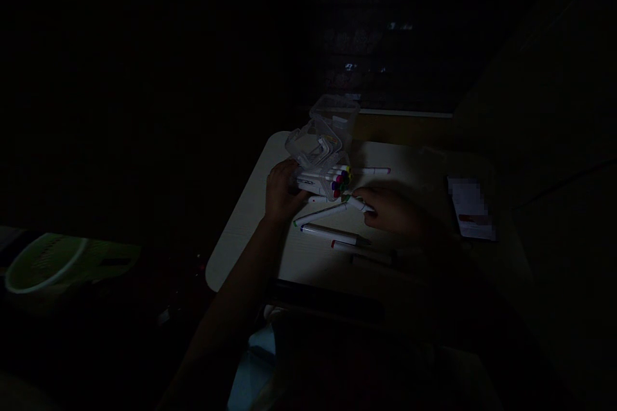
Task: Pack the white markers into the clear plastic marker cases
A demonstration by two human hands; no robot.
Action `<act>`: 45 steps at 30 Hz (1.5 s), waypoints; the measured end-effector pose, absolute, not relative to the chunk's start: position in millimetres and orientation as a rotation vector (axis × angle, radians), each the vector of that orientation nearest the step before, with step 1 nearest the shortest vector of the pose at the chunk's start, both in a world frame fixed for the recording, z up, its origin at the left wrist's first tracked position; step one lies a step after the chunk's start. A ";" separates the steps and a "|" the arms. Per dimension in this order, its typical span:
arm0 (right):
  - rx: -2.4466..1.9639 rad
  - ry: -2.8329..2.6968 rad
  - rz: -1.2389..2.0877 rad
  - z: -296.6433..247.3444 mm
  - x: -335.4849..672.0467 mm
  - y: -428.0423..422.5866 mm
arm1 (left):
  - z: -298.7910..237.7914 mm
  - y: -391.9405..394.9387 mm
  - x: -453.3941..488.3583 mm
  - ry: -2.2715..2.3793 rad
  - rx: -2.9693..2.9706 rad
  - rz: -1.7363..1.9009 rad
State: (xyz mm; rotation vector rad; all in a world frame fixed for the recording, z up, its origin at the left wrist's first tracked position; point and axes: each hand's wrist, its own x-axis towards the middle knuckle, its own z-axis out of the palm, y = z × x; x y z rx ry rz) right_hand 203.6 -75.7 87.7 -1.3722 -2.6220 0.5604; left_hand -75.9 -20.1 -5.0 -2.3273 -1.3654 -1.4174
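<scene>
The scene is very dark. A clear plastic marker case (pixel 322 167) lies on its side on a small white table (pixel 250 205), its lid open, with several white markers inside showing coloured caps (pixel 342 180). My left hand (pixel 281 192) wraps round the case's left end. My right hand (pixel 393 212) is closed on a white marker (pixel 359 203) just right of the case mouth. Three more white markers (pixel 328 231) lie loose on the table in front of the case, and another (pixel 373 171) lies behind it.
A white card or small box (pixel 470 209) rests on the table's right side. A pale green basket (pixel 43 263) stands off to the left, below table level. A dark wall and shelf lie behind the table.
</scene>
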 end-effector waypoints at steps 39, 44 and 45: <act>-1.012 -1.836 -0.160 147.0 237.1 -99.8 | -3.5 -21.2 -74.0 -1.344 -2.293 -1.422; -0.903 -1.797 -0.308 148.8 233.7 -99.0 | -5.3 -20.1 -74.6 -1.352 -2.289 -1.448; -0.884 -1.804 -0.314 148.5 233.3 -97.9 | -5.7 -20.0 -74.9 -1.347 -2.291 -1.450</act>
